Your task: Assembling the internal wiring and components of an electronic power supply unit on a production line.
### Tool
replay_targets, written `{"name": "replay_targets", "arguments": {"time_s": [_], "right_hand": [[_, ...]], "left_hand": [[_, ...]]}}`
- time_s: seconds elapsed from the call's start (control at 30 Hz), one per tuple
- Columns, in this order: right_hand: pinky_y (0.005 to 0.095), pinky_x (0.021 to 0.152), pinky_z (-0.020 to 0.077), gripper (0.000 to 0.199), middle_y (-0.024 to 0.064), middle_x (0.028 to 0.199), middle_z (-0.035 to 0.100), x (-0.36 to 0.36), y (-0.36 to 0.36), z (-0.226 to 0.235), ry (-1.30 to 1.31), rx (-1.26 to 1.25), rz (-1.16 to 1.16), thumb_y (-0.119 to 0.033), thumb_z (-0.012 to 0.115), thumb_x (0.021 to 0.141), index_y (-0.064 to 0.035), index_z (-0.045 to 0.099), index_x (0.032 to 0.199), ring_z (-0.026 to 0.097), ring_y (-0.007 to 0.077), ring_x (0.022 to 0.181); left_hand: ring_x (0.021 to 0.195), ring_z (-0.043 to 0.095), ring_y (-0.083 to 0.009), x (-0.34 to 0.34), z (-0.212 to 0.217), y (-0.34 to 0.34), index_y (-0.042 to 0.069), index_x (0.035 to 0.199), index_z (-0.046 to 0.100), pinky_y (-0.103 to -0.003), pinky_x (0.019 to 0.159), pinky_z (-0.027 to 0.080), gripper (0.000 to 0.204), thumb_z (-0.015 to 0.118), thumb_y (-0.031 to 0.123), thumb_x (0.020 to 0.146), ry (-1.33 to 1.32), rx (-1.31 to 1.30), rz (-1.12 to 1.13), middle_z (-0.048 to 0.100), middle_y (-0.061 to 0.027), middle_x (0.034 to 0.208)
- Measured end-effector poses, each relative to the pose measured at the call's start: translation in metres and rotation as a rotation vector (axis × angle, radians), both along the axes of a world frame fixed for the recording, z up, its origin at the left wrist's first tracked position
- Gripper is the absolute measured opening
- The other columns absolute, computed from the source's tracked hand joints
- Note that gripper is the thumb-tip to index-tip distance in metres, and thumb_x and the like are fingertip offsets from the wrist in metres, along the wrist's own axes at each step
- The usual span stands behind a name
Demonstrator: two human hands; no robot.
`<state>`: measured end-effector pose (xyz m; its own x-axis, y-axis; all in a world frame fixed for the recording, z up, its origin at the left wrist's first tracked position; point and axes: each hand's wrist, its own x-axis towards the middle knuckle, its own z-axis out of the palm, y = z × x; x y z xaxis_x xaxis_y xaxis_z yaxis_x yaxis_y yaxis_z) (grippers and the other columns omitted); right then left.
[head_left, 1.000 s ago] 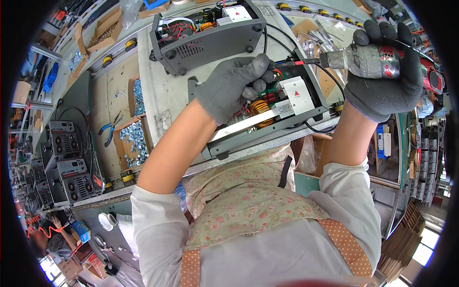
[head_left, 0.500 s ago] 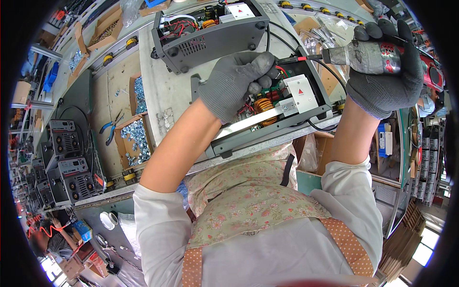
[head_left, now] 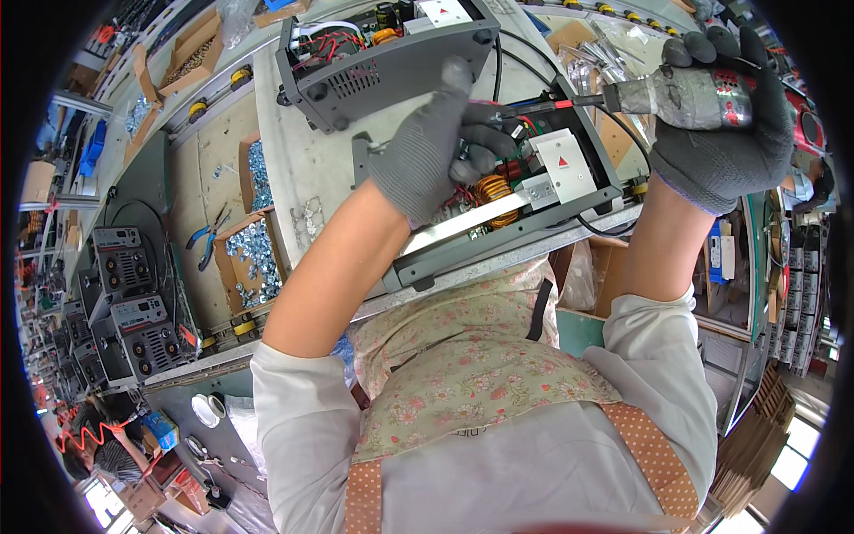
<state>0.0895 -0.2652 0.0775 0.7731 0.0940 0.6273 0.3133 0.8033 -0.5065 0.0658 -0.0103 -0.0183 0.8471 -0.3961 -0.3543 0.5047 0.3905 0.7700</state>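
Observation:
My right hand [head_left: 725,147], in a dark grey glove, wraps round a red and grey power screwdriver [head_left: 680,100]. Its long bit [head_left: 556,105] points left across the open metal case [head_left: 418,271], where red and green wires, a copper coil [head_left: 495,198] and a white plate [head_left: 563,166] show. Over the case's left part is my gloved left hand [head_left: 436,147], thumb raised and fingers loosely bent apart beside the bit's tip. Nothing shows held in it; the fingers hide what lies beneath them.
A second open case [head_left: 391,71] stands just beyond, black cables [head_left: 525,53] running beside it. At left are cardboard boxes of screws [head_left: 253,258] and blue-handled pliers [head_left: 207,240]. Finished-looking grey units [head_left: 142,334] stand further left; metal strips [head_left: 592,67] lie at the far right.
My left thumb has lifted off the bit's tip and now points up, and the fingers have loosened. The screwdriver has shifted slightly, still in my right hand.

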Motion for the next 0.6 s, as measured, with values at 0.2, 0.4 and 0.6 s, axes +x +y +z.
{"name": "replay_targets", "arguments": {"time_s": [0.2,0.4,0.6], "right_hand": [[0.0472,0.085,0.0438,0.051,0.0214,0.111,0.059,-0.020,-0.015,0.004,0.036,-0.238,-0.084,-0.020,0.053,0.091,0.0120,0.053,0.130,0.053,0.0311,0.096],[0.0440,0.086,0.0432,0.055,0.0185,0.116,0.058,-0.028,-0.016,-0.013,-0.043,-0.425,-0.099,-0.022,0.045,0.099,0.0095,0.043,0.144,0.053,0.0278,0.097],[0.0427,0.085,0.0432,0.056,0.0161,0.115,0.056,-0.032,-0.004,-0.011,-0.084,-0.497,-0.005,-0.024,0.047,0.096,0.0048,0.044,0.144,0.053,0.0269,0.097]], "left_hand": [[0.072,0.059,-0.0134,0.006,-0.009,-0.005,-0.007,0.115,0.056,-0.019,0.052,0.042,0.035,0.050,0.025,0.101,0.007,-0.032,0.160,0.065,-0.0170,0.097],[0.111,0.065,-0.0276,-0.001,-0.015,-0.009,-0.011,0.137,0.044,-0.027,0.094,0.054,0.044,0.044,-0.005,0.093,-0.093,-0.088,0.070,0.061,-0.0227,0.125],[0.117,0.063,-0.0293,-0.007,-0.005,-0.008,-0.010,0.137,0.046,-0.031,0.105,0.052,0.038,0.041,-0.001,0.100,-0.038,-0.092,0.110,0.060,-0.0230,0.126]]}}
